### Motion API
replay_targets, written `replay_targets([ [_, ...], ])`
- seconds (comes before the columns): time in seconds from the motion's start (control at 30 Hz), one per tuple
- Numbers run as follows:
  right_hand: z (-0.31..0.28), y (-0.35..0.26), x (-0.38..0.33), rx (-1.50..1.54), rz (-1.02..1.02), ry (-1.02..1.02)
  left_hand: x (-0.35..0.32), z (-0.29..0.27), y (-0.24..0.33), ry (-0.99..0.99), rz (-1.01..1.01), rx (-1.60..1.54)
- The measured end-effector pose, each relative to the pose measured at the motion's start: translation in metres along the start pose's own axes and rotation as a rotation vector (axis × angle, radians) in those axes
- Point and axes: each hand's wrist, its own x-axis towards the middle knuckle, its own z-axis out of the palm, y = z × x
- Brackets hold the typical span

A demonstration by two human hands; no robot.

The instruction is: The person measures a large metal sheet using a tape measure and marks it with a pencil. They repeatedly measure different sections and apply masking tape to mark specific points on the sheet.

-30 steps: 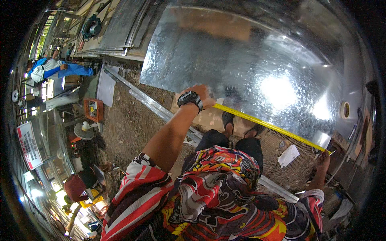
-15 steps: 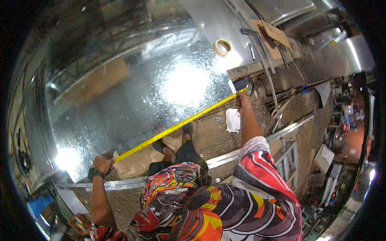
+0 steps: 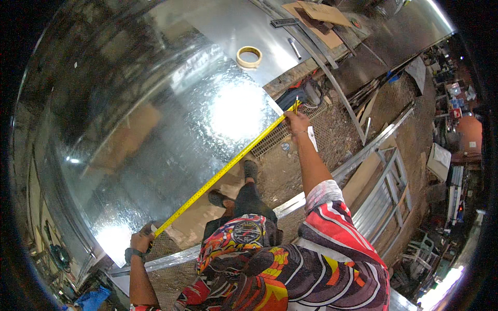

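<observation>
A yellow tape measure (image 3: 212,179) is stretched in a straight line along the near edge of a large shiny metal sheet (image 3: 171,171). At its lower left end my left hand (image 3: 141,239), with a dark watch at the wrist, is closed on the tape near the sheet's corner. My right hand (image 3: 297,123) grips the tape near its other end, just beyond the sheet's right corner. A small dark pointed thing stands up by the right fingers, too small to name.
A roll of masking tape (image 3: 249,57) and a marker (image 3: 294,48) lie on the sheet metal at the back. Long metal strips (image 3: 332,78) and cardboard pieces (image 3: 324,13) are at the back right. A metal frame (image 3: 381,194) leans at the right, beside a long metal bar (image 3: 290,206).
The view has turned, so the sheet and the tape look tilted more steeply. Both hands still hold the tape, which stays taut along the edge.
</observation>
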Motion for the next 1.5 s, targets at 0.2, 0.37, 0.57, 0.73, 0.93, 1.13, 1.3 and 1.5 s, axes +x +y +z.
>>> replay_targets([
  [0.2, -0.009, 0.012, -0.009, -0.057, -0.002, -0.047, -0.034, -0.027, 0.058, 0.011, -0.201, 0.21],
  [0.37, 0.007, 0.008, -0.024, 0.052, 0.053, -0.033, -0.03, -0.016, 0.007, -0.023, -0.202, -0.162],
  [0.57, 0.01, -0.014, -0.048, 0.017, 0.07, -0.07, -0.028, -0.023, -0.032, -0.031, -0.188, 0.05],
  [0.73, -0.002, -0.013, -0.047, -0.07, 0.067, -0.042, -0.026, -0.019, 0.006, -0.009, -0.144, 0.096],
  [0.93, -0.002, -0.018, -0.049, -0.002, 0.172, -0.058, -0.032, -0.017, -0.001, 0.002, -0.009, -0.109],
  [1.13, -0.01, 0.004, -0.039, -0.119, 0.042, -0.047, -0.037, -0.018, 0.025, -0.193, -0.048, 0.429],
  [1.3, -0.036, 0.006, -0.039, -0.076, 0.197, -0.096, -0.073, -0.058, 0.135, -0.222, -0.123, 0.059],
  [1.5, -0.057, -0.013, -0.069, 0.201, -0.011, -0.25, -0.047, -0.027, 0.067, -0.127, -0.031, 0.165],
])
